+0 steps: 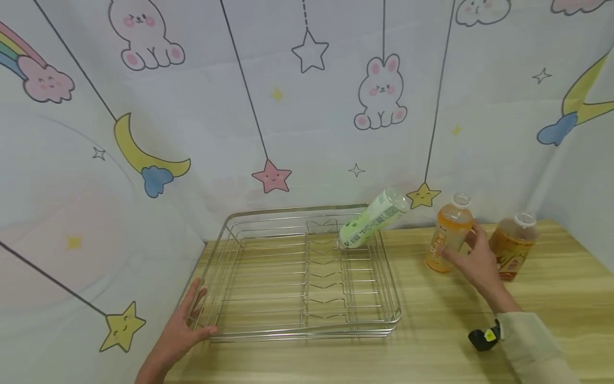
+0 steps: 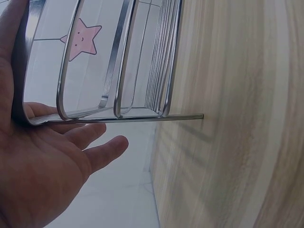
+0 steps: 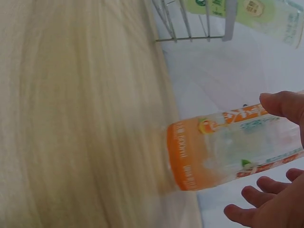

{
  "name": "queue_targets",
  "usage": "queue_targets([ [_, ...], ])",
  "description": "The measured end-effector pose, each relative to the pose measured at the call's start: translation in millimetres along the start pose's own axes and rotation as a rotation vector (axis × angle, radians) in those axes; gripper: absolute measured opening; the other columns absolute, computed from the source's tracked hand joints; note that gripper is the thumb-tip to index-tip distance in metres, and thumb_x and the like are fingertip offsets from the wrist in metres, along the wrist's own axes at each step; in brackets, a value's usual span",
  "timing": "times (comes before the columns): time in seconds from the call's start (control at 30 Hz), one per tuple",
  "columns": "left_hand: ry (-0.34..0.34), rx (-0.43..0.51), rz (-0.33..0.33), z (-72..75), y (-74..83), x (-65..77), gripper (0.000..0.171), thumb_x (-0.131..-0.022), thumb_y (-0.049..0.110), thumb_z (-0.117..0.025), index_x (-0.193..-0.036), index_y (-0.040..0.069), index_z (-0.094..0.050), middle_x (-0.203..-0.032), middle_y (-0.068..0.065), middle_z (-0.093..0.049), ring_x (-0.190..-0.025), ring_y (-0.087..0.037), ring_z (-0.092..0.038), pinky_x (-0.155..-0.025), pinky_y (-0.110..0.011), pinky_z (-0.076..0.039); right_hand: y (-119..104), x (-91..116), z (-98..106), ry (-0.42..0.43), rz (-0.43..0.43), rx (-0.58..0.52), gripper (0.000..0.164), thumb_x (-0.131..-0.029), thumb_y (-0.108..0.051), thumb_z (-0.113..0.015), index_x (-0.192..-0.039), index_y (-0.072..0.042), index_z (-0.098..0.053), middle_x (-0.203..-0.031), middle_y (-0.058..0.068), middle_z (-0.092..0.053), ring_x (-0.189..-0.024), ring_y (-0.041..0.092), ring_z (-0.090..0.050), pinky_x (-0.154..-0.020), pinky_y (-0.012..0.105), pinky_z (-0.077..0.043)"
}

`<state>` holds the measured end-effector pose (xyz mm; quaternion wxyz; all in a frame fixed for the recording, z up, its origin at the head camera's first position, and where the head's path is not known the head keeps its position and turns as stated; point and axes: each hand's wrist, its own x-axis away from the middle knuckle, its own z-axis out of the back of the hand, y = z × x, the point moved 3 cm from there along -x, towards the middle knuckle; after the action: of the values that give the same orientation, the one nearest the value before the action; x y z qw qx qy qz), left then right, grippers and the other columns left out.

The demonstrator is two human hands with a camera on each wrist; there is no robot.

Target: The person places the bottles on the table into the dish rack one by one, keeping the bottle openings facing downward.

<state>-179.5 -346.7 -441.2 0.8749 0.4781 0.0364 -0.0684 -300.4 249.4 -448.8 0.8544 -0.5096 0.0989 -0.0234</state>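
A wire dish rack (image 1: 307, 333) stands on the wooden table. My left hand (image 1: 179, 330) rests on its near left corner, thumb along the front rim and fingers loosely stretched by the left side. The left wrist view shows this hand (image 2: 42, 166) against the flat metal rim. On the right, my right hand (image 1: 479, 264) surrounds a clear bottle with orange ends (image 1: 451, 232). Its thumb overlaps the label, while in the right wrist view the other fingers (image 3: 259, 194) are spread, with a gap below the bottle (image 3: 213, 147). A green-labelled bottle (image 1: 371, 218) leans in the rack's back right corner.
A bottle of brown drink (image 1: 513, 245) stands just right of my right hand. A small black object (image 1: 484, 338) shows beside the right sleeve. A cartoon-printed cloth (image 1: 312, 117) rises behind the table (image 1: 427, 341) and along its left side.
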Motion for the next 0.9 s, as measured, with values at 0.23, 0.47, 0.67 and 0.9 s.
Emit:
queue_targets([
  [0.23,-0.003,0.005,-0.009,0.1,0.9,0.5,0.112,-0.081,0.001,-0.077,-0.159,0.009,0.003,-0.158,-0.032,-0.011,-0.140,-0.052,-0.019,-0.105,-0.064,-0.028,9.7,-5.4,-8.1,-0.030,-0.041,0.076,0.096,-0.088,-0.037,-0.074,-0.152,0.006,-0.017,-0.144,0.039,-0.033,-0.132,0.056,-0.032,-0.102,0.073,-0.027],
  [0.47,-0.006,0.004,-0.011,0.0,0.6,1.5,0.112,-0.081,-0.001,-0.077,-0.159,0.009,0.003,-0.158,-0.031,-0.012,-0.140,-0.051,-0.019,-0.109,-0.046,-0.034,17.3,-6.8,-14.1,-0.048,-0.017,0.073,0.088,-0.089,-0.029,-0.075,-0.150,0.006,-0.022,-0.143,0.038,-0.036,-0.131,0.054,-0.035,-0.102,0.070,-0.031],
  [0.67,-0.013,0.014,-0.018,0.5,1.6,1.7,0.111,-0.082,0.000,-0.076,-0.159,0.010,0.003,-0.160,-0.028,-0.010,-0.141,-0.050,-0.019,-0.104,-0.019,-0.034,21.0,-5.5,-16.1,-0.057,-0.031,0.050,0.090,-0.089,-0.029,-0.074,-0.151,0.007,-0.019,-0.147,0.038,-0.031,-0.134,0.055,-0.032,-0.104,0.070,-0.029],
  [0.9,-0.018,0.017,-0.001,0.4,2.1,2.2,0.111,-0.083,0.001,-0.076,-0.159,0.009,0.004,-0.159,-0.030,-0.010,-0.141,-0.051,-0.018,-0.106,-0.063,-0.026,21.3,-3.2,-15.6,-0.050,-0.016,0.076,0.088,-0.088,-0.033,-0.075,-0.149,0.007,-0.025,-0.143,0.038,-0.038,-0.131,0.054,-0.037,-0.103,0.070,-0.031],
])
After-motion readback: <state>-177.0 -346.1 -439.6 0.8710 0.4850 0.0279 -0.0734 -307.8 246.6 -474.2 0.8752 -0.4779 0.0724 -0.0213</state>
